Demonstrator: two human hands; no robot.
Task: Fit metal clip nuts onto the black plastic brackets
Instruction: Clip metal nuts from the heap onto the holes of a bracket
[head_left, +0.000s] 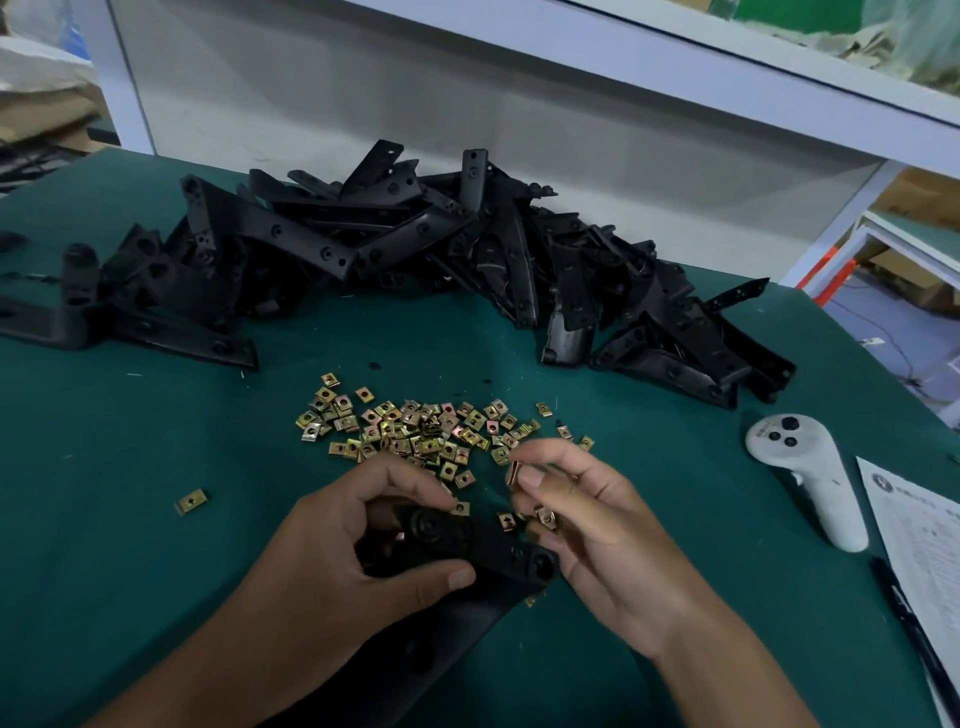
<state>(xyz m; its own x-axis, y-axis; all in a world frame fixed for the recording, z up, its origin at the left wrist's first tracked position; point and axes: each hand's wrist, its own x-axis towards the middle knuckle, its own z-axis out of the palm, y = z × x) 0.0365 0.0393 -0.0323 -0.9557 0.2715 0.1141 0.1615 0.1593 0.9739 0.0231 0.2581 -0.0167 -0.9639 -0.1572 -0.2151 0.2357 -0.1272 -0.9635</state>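
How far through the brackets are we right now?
No finished brackets can be told apart here. In hand: the left hand grips one bracket, the right hand pinches a clip nut above it. Left: a big bracket pile and the loose nut heap.

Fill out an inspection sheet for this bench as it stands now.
Surface: green mat, a few dark specks.
Job's things: heap of black brackets at the back; loose clip nuts in the middle; one stray nut to the left.
Clutter: white controller, paper sheet and pen at right.
Hands: left hand grips a bracket; right hand pinches a nut.
Cables: thin ones on the floor beyond the right edge.
Surroundings: white shelf frame, cardboard boxes behind.
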